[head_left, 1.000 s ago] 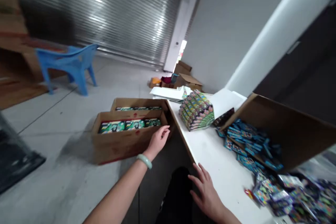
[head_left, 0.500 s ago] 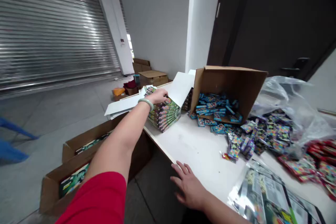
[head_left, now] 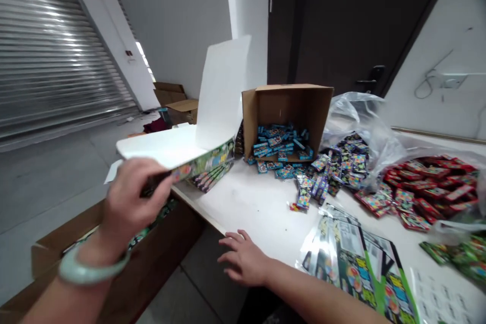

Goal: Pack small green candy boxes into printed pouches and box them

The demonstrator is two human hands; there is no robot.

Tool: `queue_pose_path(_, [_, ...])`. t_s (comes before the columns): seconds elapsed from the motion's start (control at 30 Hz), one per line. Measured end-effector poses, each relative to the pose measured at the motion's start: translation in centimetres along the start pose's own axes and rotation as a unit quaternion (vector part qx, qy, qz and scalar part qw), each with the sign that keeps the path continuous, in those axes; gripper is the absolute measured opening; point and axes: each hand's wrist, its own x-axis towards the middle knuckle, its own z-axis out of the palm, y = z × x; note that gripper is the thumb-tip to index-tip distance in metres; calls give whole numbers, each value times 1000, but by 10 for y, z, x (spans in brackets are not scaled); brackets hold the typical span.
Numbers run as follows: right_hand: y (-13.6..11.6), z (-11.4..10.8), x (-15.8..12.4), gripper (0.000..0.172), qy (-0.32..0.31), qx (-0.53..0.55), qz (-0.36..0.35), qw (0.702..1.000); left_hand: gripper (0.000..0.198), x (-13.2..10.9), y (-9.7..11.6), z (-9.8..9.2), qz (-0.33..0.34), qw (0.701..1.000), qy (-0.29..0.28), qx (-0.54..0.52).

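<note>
I had the left grip (head_left: 131,197) clamped on a long green printed box (head_left: 201,160) just above the worktop (head_left: 258,212) edge, its long axis pointing right and slightly up, against a white card (head_left: 167,146). The right grip (head_left: 243,258) lay open on the worktop, fingers apart.

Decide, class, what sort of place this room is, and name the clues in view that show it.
Probably a small packing room or storeroom: a brown cardboard carton spills small blue packets onto a long white table, and a ribbed silver metal roller shutter fills one wall.
</note>
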Motion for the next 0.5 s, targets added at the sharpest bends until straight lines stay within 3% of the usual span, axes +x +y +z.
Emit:
queue_pose_path(0.13, [25, -32, -17, 22, 149, 122, 113, 975, 25, -67, 67, 12, 47, 998, -44, -8])
queue_pose_path(0.27, [81, -89, -54, 24, 236, 149, 236, 931, 18, -116, 115, 58, 48, 995, -85, -6])
queue_pose_path(0.37, [122, -130, -80, 26, 287, 163, 293, 897, 10, -147, 133, 102, 9, 992, -125, 15])
queue_pose_path(0.5, [151, -173, -93, 24, 328, 201, 305, 871, 13, -171, 132, 150, -3, 982, -188, -8])
